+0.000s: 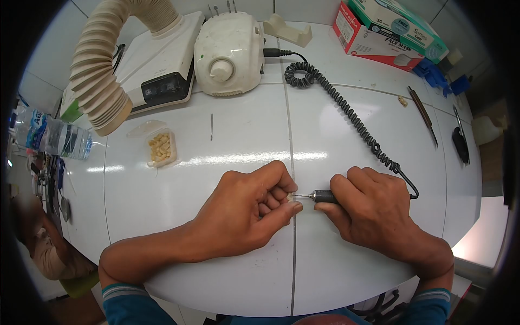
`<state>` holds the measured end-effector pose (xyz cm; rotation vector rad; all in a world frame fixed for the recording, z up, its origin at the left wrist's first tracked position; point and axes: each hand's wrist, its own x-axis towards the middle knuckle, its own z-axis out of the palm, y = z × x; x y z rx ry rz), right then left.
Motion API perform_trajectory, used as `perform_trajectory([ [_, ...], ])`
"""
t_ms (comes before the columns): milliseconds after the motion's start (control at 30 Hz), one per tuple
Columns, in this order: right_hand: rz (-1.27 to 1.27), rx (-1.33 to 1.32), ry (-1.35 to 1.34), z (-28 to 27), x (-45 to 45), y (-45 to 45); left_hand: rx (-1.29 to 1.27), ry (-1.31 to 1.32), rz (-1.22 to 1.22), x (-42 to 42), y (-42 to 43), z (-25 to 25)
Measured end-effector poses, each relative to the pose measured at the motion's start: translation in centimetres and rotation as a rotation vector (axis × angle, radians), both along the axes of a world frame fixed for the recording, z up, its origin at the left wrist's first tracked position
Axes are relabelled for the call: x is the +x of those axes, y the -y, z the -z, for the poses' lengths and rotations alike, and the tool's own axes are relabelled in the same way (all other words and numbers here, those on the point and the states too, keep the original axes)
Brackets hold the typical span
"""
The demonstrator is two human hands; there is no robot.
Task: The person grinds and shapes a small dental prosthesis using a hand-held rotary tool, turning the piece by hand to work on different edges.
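Between thumb and fingertips, my left hand [235, 211] pinches a small cream-coloured false tooth [291, 197], mostly covered by the fingers. My right hand [374, 208] is wrapped around a black rotary handpiece [325, 196], pointed left. Its thin metal bur [304, 195] reaches the tooth; whether it touches is too small to tell. A coiled black cord [346, 108] runs from the handpiece's back end up to the white motor control box [227, 54], which has a round knob on its front.
An open clear box [172, 153] of cream tooth pieces lies left of centre, with a thin metal rod [212, 127] nearby. A ribbed suction hose [100, 65] hangs at upper left. Mask boxes [379, 38], a brown-handled carving tool [421, 111] and a water bottle [51, 132] surround the workspace. Another person [54, 249] sits left.
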<state>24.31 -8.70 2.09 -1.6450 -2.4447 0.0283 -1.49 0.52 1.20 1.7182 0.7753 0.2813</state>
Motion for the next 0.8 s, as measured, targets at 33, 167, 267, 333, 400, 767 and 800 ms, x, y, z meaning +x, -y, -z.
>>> perform_trajectory([
  [33, 0.001, -0.003, 0.001, -0.04, 0.01, 0.01, -0.004, 0.002, -0.002, 0.03, 0.01, 0.01],
  [167, -0.014, 0.001, -0.006, -0.08, 0.06, 0.02, 0.002, -0.018, -0.007, 0.10, -0.01, -0.15],
  [267, 0.009, 0.000, -0.001, -0.05, -0.06, 0.05, 0.004, -0.013, -0.010, 0.13, 0.08, -0.05],
  [333, 0.002, -0.002, -0.008, -0.03, 0.00, 0.04, 0.004, -0.005, -0.006, 0.11, 0.08, -0.05],
  [400, -0.002, -0.001, -0.007, -0.04, 0.01, -0.03, 0.006, -0.005, -0.001, 0.08, 0.06, -0.10],
  [767, -0.002, -0.009, -0.003, -0.03, 0.04, 0.00, 0.012, -0.007, 0.003, 0.10, 0.05, -0.05],
  [800, -0.003, -0.010, -0.003, -0.04, 0.05, 0.00, 0.014, -0.007, 0.004, 0.10, 0.04, -0.04],
])
